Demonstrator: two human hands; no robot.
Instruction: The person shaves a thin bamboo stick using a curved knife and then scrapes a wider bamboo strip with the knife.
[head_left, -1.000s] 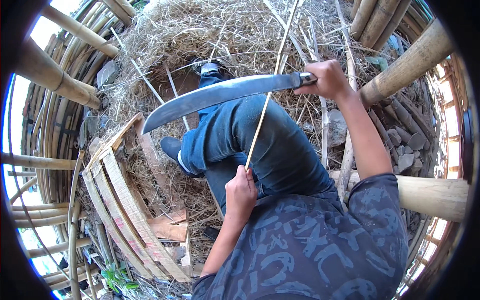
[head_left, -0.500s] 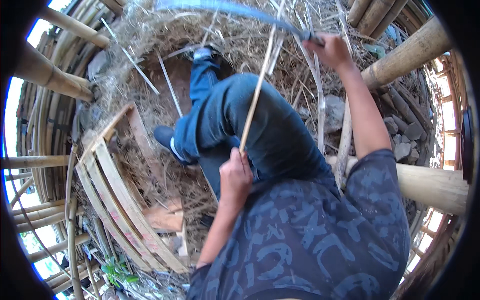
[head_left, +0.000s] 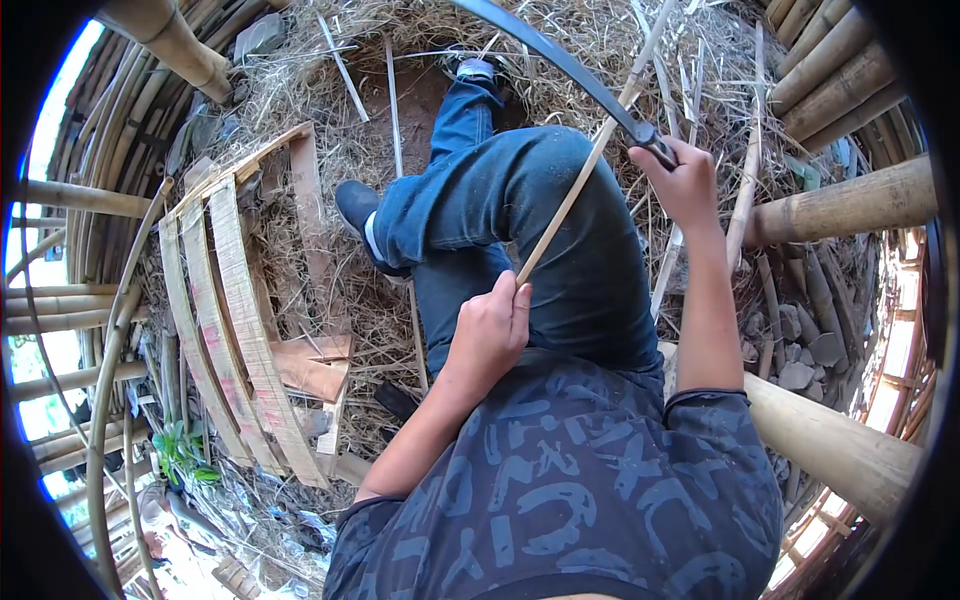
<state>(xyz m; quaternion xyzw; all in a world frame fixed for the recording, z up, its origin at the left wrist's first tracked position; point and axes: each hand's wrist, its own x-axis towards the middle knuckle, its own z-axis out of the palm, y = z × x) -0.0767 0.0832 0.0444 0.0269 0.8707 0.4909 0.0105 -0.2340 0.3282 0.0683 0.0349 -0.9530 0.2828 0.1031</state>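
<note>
My left hand (head_left: 490,330) is closed on the lower end of a thin bamboo strip (head_left: 568,207), near my lap. The strip slants up to the right across my raised knee. My right hand (head_left: 685,182) grips the short dark handle of a sickle (head_left: 560,62), whose long curved blade sweeps to the upper left and leaves the view at the top. Close to the handle, blade and strip cross; whether they touch I cannot tell.
A slatted wooden pallet piece (head_left: 240,300) lies to the left. Dry straw and loose strips (head_left: 395,100) cover the ground ahead. Thick bamboo poles (head_left: 850,200) run at the right, beside stones (head_left: 797,375). A green plant (head_left: 183,455) grows at lower left.
The sickle and my right hand have come lower and nearer to me, and the blade is no longer blurred. The strip slants more to the right. My head view has shifted.
</note>
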